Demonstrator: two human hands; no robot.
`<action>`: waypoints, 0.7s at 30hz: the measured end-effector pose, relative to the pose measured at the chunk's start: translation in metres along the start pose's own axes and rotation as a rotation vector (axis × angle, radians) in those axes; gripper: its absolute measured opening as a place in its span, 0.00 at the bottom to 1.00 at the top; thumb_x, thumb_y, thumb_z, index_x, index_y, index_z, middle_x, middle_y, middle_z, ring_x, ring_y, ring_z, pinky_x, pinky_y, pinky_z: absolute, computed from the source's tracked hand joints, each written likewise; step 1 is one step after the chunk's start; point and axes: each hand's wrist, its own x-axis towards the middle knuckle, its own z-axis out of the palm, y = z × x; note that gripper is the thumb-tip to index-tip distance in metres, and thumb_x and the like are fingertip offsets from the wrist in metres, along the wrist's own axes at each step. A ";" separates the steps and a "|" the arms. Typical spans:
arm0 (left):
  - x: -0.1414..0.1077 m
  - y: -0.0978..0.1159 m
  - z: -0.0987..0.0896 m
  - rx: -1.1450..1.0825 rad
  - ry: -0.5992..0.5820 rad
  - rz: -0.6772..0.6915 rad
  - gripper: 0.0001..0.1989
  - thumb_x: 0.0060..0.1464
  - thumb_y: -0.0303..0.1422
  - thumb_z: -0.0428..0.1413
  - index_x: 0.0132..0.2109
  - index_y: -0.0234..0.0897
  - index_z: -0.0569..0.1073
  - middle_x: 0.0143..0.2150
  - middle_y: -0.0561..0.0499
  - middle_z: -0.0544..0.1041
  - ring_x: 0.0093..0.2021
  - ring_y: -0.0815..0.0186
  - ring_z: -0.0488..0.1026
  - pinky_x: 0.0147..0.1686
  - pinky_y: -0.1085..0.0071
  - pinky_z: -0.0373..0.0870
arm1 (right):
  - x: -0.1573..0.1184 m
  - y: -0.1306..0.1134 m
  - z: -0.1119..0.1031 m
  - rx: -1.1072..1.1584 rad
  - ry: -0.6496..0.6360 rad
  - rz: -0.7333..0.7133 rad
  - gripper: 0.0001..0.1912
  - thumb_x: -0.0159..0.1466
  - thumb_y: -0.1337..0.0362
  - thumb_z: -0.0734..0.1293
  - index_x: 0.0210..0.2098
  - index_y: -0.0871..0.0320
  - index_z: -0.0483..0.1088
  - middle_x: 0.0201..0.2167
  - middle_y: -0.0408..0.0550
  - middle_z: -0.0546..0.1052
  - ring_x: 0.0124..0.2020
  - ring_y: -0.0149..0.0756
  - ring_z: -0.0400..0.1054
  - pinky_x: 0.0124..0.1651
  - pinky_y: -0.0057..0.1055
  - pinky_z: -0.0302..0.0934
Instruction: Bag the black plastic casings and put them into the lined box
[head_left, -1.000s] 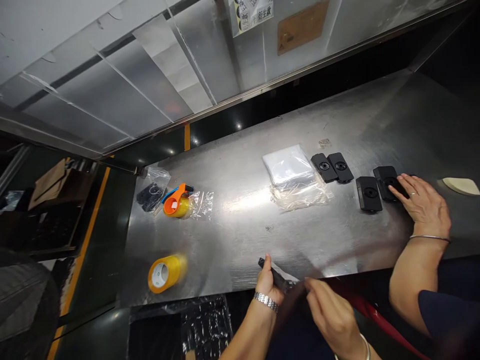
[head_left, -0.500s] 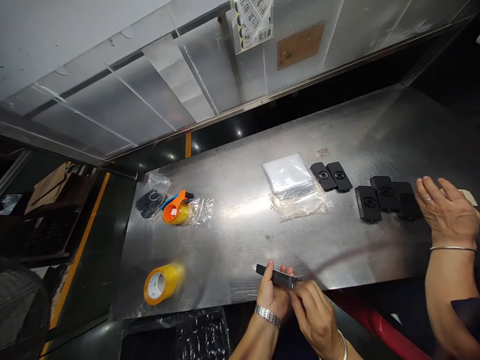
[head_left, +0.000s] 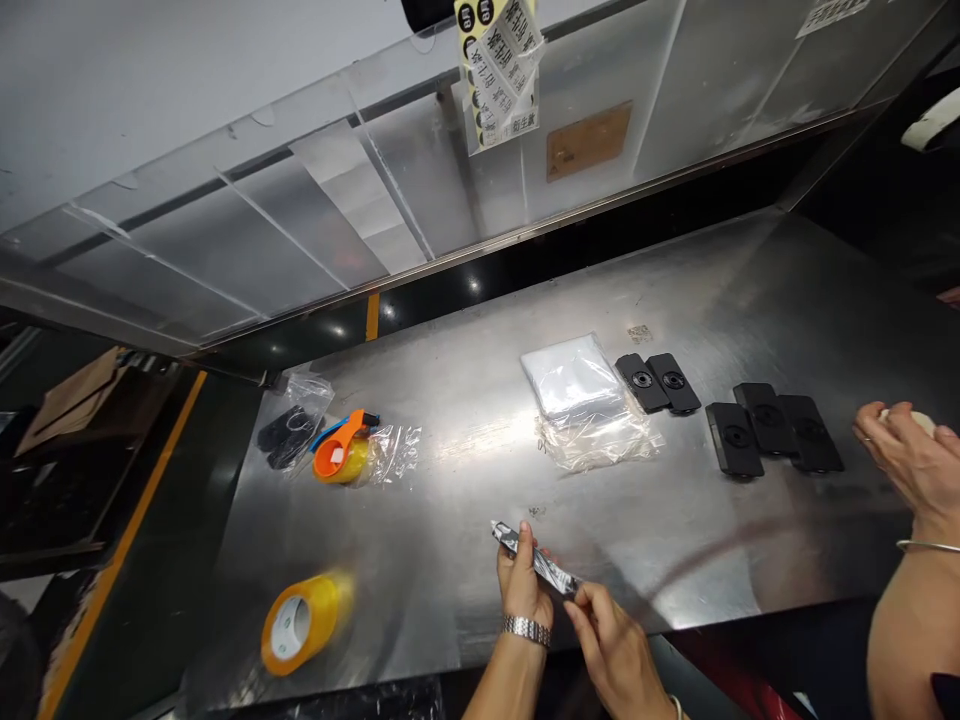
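A slim black item in shiny clear plastic wrap is held low over the front of the metal table. My left hand, with a metal watch at the wrist, is closed around its middle, thumb on top. At the near right end, my right hand pinches the edge of the wrap between thumb and fingers. Which item lies inside the plastic I cannot make out. A stack of clear plastic bags lies beyond my hands, with two flat black cases beside it.
Three more black cases lie to the right. A co-worker's hand holds a pale object at the right edge. On the left are a yellow tape roll, an orange tape dispenser and a bag with black contents.
The view has shifted, so the table sits lower in it. My hands have turned the wrapped item, whose plastic now glares. The co-worker's hand has drawn right, away from the black cases.
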 end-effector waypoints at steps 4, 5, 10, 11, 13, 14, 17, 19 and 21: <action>0.055 0.036 0.015 0.296 0.051 0.348 0.23 0.44 0.43 0.57 0.45 0.39 0.61 0.38 0.50 0.68 0.38 0.65 0.70 0.41 0.67 0.67 | 0.012 0.026 -0.003 0.000 0.026 0.151 0.07 0.65 0.63 0.53 0.37 0.55 0.60 0.23 0.43 0.72 0.24 0.34 0.70 0.27 0.28 0.64; 0.071 0.046 0.020 0.386 0.062 0.420 0.27 0.43 0.41 0.59 0.49 0.39 0.60 0.43 0.47 0.67 0.44 0.62 0.67 0.46 0.65 0.64 | 0.019 0.036 -0.006 -0.022 0.044 0.194 0.07 0.65 0.62 0.54 0.38 0.56 0.61 0.22 0.42 0.72 0.23 0.34 0.70 0.26 0.28 0.64; 0.126 0.070 0.045 0.814 0.072 0.629 0.35 0.43 0.35 0.58 0.57 0.32 0.55 0.49 0.38 0.63 0.54 0.49 0.55 0.54 0.55 0.51 | 0.079 0.093 -0.030 -0.156 0.205 0.343 0.11 0.62 0.58 0.55 0.37 0.57 0.63 0.19 0.42 0.72 0.20 0.36 0.68 0.25 0.31 0.62; 0.131 0.070 0.049 0.884 0.074 0.651 0.34 0.43 0.35 0.58 0.57 0.31 0.56 0.48 0.38 0.64 0.54 0.48 0.55 0.54 0.53 0.50 | 0.093 0.104 -0.035 -0.185 0.250 0.371 0.12 0.61 0.58 0.55 0.36 0.58 0.63 0.20 0.43 0.72 0.21 0.37 0.68 0.25 0.32 0.62; 0.136 0.067 0.053 1.003 0.094 0.688 0.32 0.45 0.35 0.56 0.57 0.29 0.56 0.49 0.36 0.63 0.53 0.46 0.55 0.52 0.51 0.50 | 0.120 0.122 -0.047 -0.241 0.339 0.422 0.14 0.61 0.57 0.54 0.37 0.60 0.64 0.23 0.47 0.73 0.25 0.39 0.69 0.29 0.34 0.62; 0.137 0.065 0.055 1.051 0.111 0.703 0.32 0.47 0.35 0.54 0.57 0.29 0.56 0.50 0.35 0.62 0.53 0.45 0.55 0.51 0.50 0.51 | 0.132 0.130 -0.053 -0.268 0.380 0.444 0.15 0.60 0.57 0.54 0.37 0.61 0.65 0.25 0.49 0.73 0.26 0.40 0.68 0.30 0.35 0.61; 0.136 0.061 0.057 1.157 0.164 0.733 0.32 0.48 0.38 0.53 0.57 0.28 0.55 0.53 0.33 0.60 0.52 0.44 0.56 0.49 0.48 0.51 | 0.160 0.150 -0.072 -0.350 0.486 0.499 0.18 0.61 0.58 0.52 0.37 0.63 0.66 0.30 0.54 0.72 0.28 0.40 0.66 0.35 0.37 0.59; 0.133 0.060 0.057 1.195 0.185 0.754 0.34 0.47 0.41 0.53 0.58 0.29 0.54 0.55 0.34 0.59 0.51 0.44 0.56 0.49 0.48 0.52 | 0.175 0.160 -0.082 -0.407 0.527 0.518 0.20 0.61 0.57 0.52 0.38 0.64 0.67 0.32 0.57 0.70 0.31 0.41 0.65 0.39 0.38 0.58; 0.126 0.059 0.057 1.210 0.209 0.784 0.35 0.49 0.44 0.51 0.59 0.31 0.52 0.57 0.35 0.56 0.53 0.45 0.55 0.50 0.48 0.51 | 0.189 0.167 -0.090 -0.463 0.530 0.520 0.20 0.61 0.56 0.53 0.39 0.65 0.67 0.35 0.59 0.69 0.38 0.44 0.63 0.43 0.40 0.55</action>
